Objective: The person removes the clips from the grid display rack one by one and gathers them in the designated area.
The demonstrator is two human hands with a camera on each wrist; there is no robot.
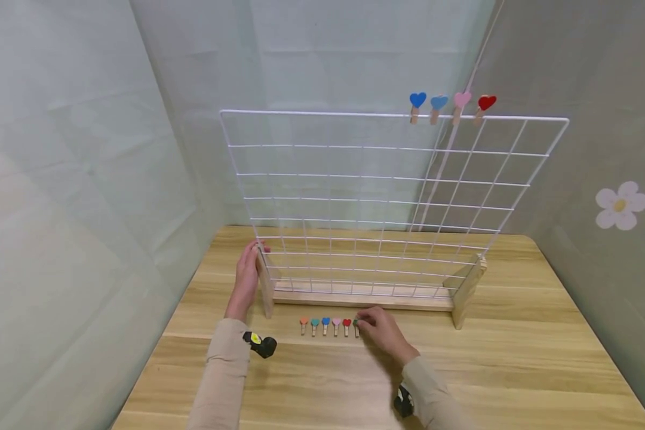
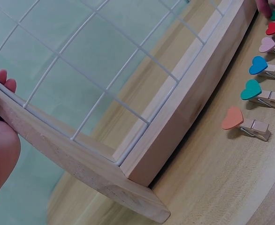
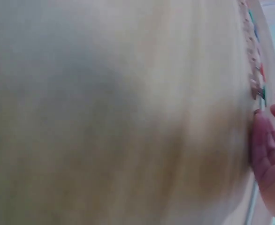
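A person in beige sleeves worked at a light wooden tabletop (image 1: pixel 516 358), seen from a head camera looking down. Nearest the viewer, the right hand (image 1: pixel 383 328) reached to the right end of a row of six small wooden clothespins with coloured heart tops, its fingers (image 1: pixel 363 318) curled over the green heart clothespin (image 1: pixel 356 325); whether they already pinched it could not be told, since the right wrist view was badly blurred. The rest of the row ran leftward: a red heart clothespin (image 1: pixel 346 324), a pink one (image 1: pixel 336 323), a blue one (image 1: pixel 325 323), a teal one (image 1: pixel 315 323) and an orange one (image 1: pixel 303 323), all lying just in front of the stand. Just behind them stood a white wire grid panel (image 1: pixel 387 197) set upright in a pale wooden base (image 1: pixel 362 295) with two wooden feet. The left hand (image 1: pixel 245 278) rested against the left foot (image 2: pixel 76 164), fingers (image 2: pixel 4 79) straight along its outer face. Four more heart clothespins, blue (image 1: pixel 417 103), light blue (image 1: pixel 438 105), pink (image 1: pixel 460 103) and red (image 1: pixel 484 105), were clipped on the panel's top wire at the right. In my judgement, the closely spaced pins could be knocked out of line by the curled fingers, and the tall panel might tip if the bracing hand let go. A pale curtain with a white flower sticker (image 1: pixel 620 205) enclosed the space.
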